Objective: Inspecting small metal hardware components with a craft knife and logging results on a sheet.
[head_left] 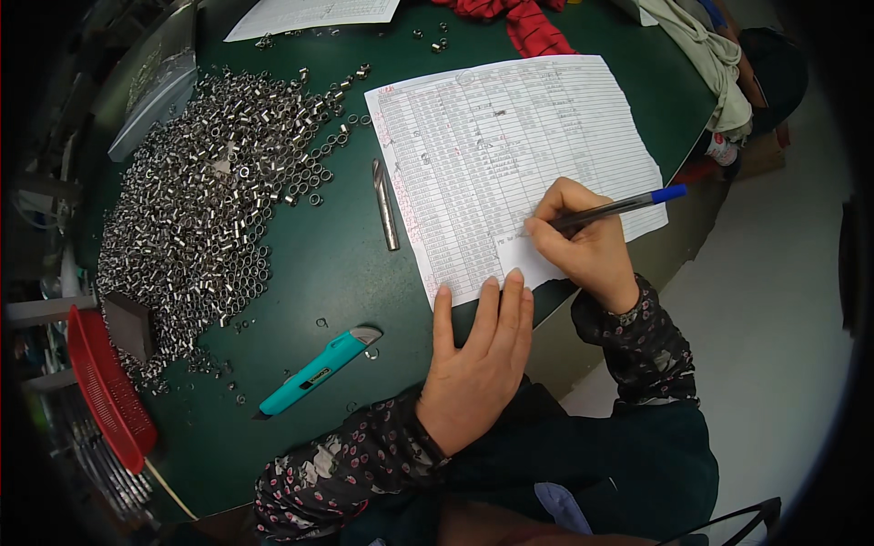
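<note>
My right hand [592, 241] is closed round a pen [619, 207] with a blue end cap, its tip low over the lower right part of a printed sheet [519, 100]. Handwriting shows beside the fingers; the pen's point itself is hidden by them. Flat on the sheet's near edge lie the fingertips of my left hand [478, 373], the fingers stretched out and slightly spread. Rows and columns with pen marks fill the sheet. Left of it lies a metal drill-like rod [386, 207], and nearer to me a teal utility knife [319, 371].
A large heap of small metal rings [200, 209] covers the left of the green table [309, 273], with a clear plastic bag [159, 109] behind. A red basket [109, 391] stands at the left edge. Another sheet [309, 14] and a red cloth [537, 32] lie at the far side.
</note>
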Demonstrator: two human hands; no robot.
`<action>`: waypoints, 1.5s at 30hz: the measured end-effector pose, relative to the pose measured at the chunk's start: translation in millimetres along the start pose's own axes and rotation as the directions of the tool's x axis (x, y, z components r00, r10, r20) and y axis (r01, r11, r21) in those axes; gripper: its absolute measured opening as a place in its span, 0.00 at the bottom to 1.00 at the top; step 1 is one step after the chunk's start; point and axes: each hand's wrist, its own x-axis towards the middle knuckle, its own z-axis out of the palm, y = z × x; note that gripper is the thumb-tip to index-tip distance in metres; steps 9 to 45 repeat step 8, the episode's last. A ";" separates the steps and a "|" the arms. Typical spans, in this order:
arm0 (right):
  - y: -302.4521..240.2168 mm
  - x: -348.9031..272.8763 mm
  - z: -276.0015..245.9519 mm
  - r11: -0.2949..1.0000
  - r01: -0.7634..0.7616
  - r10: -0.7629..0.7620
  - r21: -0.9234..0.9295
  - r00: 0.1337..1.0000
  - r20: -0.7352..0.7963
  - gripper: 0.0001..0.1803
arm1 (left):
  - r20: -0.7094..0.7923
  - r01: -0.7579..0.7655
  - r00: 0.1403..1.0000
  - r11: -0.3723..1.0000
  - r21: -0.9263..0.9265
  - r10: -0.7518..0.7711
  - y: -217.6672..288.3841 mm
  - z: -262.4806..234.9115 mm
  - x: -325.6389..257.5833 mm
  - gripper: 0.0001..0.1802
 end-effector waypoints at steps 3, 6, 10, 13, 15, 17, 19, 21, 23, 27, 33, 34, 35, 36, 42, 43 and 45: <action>-0.7 0.4 -0.3 0.999 0.012 -0.012 -0.036 1.000 -0.004 0.06 | -0.001 0.000 1.000 1.000 -0.011 0.000 0.0 -0.1 0.2 0.35; 1.0 0.4 -0.7 1.000 0.022 -0.022 -0.004 1.000 -0.019 0.06 | -0.001 0.006 1.000 1.000 -0.002 -0.006 0.3 0.1 0.3 0.35; 1.8 0.0 -1.4 0.999 0.017 -0.017 -0.037 1.000 0.005 0.06 | 0.015 0.007 1.000 1.000 -0.003 -0.007 0.2 -0.7 0.2 0.36; 1.8 0.0 -1.4 0.999 0.017 -0.017 -0.037 1.000 0.005 0.06 | 0.015 0.007 1.000 1.000 -0.003 -0.007 0.2 -0.7 0.2 0.36; 1.8 0.0 -1.4 0.999 0.017 -0.017 -0.037 1.000 0.005 0.06 | 0.015 0.007 1.000 1.000 -0.003 -0.007 0.2 -0.7 0.2 0.36; 1.8 0.0 -1.4 0.999 0.017 -0.017 -0.037 1.000 0.005 0.06 | 0.015 0.007 1.000 1.000 -0.003 -0.007 0.2 -0.7 0.2 0.36; 1.8 0.0 -1.4 0.999 0.017 -0.017 -0.037 1.000 0.005 0.06 | 0.015 0.007 1.000 1.000 -0.003 -0.007 0.2 -0.7 0.2 0.36; 1.8 0.0 -1.4 0.999 0.017 -0.017 -0.037 1.000 0.005 0.06 | 0.015 0.007 1.000 1.000 -0.003 -0.007 0.2 -0.7 0.2 0.36; 1.8 0.0 -1.4 0.999 0.017 -0.017 -0.037 1.000 0.005 0.06 | 0.015 0.007 1.000 1.000 -0.003 -0.007 0.2 -0.7 0.2 0.36; 1.8 0.0 -1.4 0.999 0.017 -0.017 -0.037 1.000 0.005 0.06 | 0.015 0.007 1.000 1.000 -0.003 -0.007 0.2 -0.7 0.2 0.36; 1.8 0.0 -1.4 0.999 0.017 -0.017 -0.037 1.000 0.005 0.06 | 0.015 0.007 1.000 1.000 -0.003 -0.007 0.2 -0.7 0.2 0.36; 1.8 0.0 -1.4 0.999 0.017 -0.017 -0.037 1.000 0.005 0.06 | 0.015 0.007 1.000 1.000 -0.003 -0.007 0.2 -0.7 0.2 0.36; 1.8 0.0 -1.4 0.999 0.017 -0.017 -0.037 1.000 0.005 0.06 | 0.015 0.007 1.000 1.000 -0.003 -0.007 0.2 -0.7 0.2 0.36; 1.8 0.0 -1.4 0.999 0.017 -0.017 -0.037 1.000 0.005 0.06 | 0.015 0.007 1.000 1.000 -0.003 -0.007 0.2 -0.7 0.2 0.36; 1.8 0.0 -1.4 0.999 0.017 -0.017 -0.037 1.000 0.005 0.06 | 0.015 0.007 1.000 1.000 -0.003 -0.007 0.2 -0.7 0.2 0.36; 1.8 0.0 -1.4 0.999 0.017 -0.017 -0.037 1.000 0.005 0.06 | 0.015 0.007 1.000 1.000 -0.003 -0.007 0.2 -0.7 0.2 0.36; 1.8 0.0 -1.4 0.999 0.017 -0.017 -0.037 1.000 0.005 0.06 | 0.015 0.007 1.000 1.000 -0.003 -0.007 0.2 -0.7 0.2 0.36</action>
